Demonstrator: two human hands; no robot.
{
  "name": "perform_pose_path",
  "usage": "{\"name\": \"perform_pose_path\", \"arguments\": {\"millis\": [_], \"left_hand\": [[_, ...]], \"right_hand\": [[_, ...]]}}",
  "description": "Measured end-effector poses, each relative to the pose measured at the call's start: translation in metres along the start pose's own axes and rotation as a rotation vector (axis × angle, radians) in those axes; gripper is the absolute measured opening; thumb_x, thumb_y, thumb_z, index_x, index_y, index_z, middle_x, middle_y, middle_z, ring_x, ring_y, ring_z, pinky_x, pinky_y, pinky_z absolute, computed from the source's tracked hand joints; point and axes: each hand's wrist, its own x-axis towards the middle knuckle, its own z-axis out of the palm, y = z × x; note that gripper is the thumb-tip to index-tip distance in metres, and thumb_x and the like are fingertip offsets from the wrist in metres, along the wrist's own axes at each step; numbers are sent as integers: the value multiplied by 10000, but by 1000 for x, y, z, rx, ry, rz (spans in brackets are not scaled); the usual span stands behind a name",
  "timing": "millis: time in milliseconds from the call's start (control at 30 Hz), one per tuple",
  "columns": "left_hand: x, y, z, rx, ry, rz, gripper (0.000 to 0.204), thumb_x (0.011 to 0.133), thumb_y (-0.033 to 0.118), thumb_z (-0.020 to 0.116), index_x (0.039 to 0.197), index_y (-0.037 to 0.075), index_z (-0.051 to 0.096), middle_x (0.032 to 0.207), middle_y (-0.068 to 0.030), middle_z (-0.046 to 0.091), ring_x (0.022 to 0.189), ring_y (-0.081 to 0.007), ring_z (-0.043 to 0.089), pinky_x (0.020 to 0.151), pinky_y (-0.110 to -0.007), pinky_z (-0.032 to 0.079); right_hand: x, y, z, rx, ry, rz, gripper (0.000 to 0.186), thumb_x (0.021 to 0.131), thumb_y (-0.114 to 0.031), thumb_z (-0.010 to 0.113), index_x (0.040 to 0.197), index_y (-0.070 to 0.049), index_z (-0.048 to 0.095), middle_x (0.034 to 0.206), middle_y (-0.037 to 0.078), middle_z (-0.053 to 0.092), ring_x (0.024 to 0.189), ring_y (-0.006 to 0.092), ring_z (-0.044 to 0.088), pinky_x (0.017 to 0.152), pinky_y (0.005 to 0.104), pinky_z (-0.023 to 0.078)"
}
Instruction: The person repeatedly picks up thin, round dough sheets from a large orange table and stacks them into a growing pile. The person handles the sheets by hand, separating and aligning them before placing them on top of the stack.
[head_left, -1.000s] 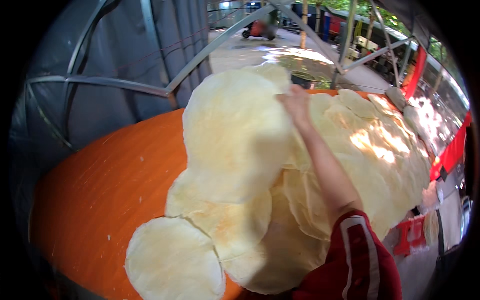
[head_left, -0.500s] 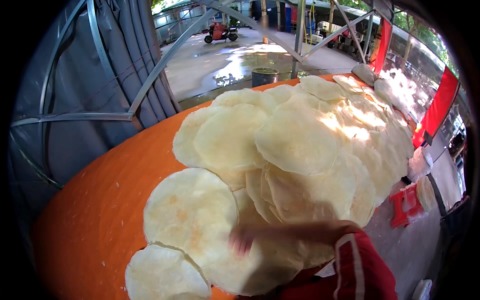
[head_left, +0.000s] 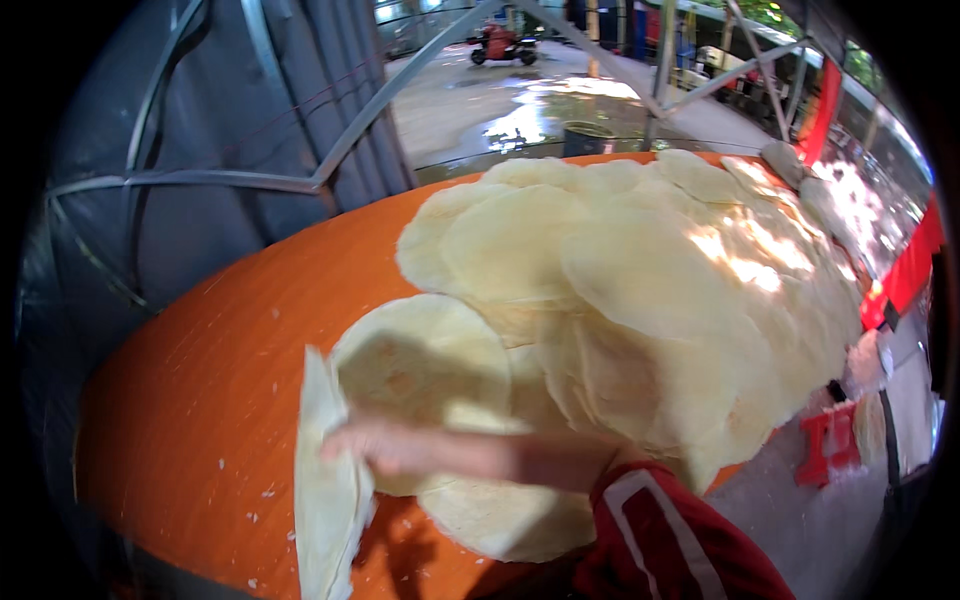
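My right hand [head_left: 378,447], slightly blurred, reaches leftward in a red sleeve with pale stripes. Its fingers are closed on the edge of a thin, pale round flatbread [head_left: 328,500], which is lifted and seen nearly edge-on, like a narrow strip. Beneath my forearm lie a browned-spotted flatbread [head_left: 425,345] and another one [head_left: 515,520] near the front edge. Many more overlapping flatbreads [head_left: 650,260] spread over the orange sheet [head_left: 190,420] to the right and far side. My left hand does not show.
Small pale crumbs dot the orange sheet at the left. A grey curtain [head_left: 270,130] on metal bars [head_left: 240,180] borders the far left. Behind the table stands a dark bucket [head_left: 588,138]. A red plastic stool [head_left: 828,445] is on the floor at the right.
My right hand has moved left and taken hold of the near-left flatbread, which has come up off the sheet and tilted. The view has shifted, so the scene sits farther right.
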Motion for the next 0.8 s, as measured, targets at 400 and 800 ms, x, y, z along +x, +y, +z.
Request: {"name": "perform_pose_path", "arguments": {"millis": [400,800], "left_hand": [[146,-97,-102,1569,189,26,526,831,256,535,1237,-33,367,1238,-197,421,1102,-317,434,907,-389,359],[148,-139,-104,1904,491,311,600,842,399,423,1266,-15,327,1330,-233,273,1231,-409,225,1023,-470,151]], "right_hand": [[-276,-208,-254,-411,1226,-565,233,764,-137,597,890,53,552,815,138,594,716,210,595,544,278,496],[-77,35,-124,-1917,808,-144,777,725,-378,622,1249,58,251,1257,284,309,1156,369,343,944,387,308]]}}
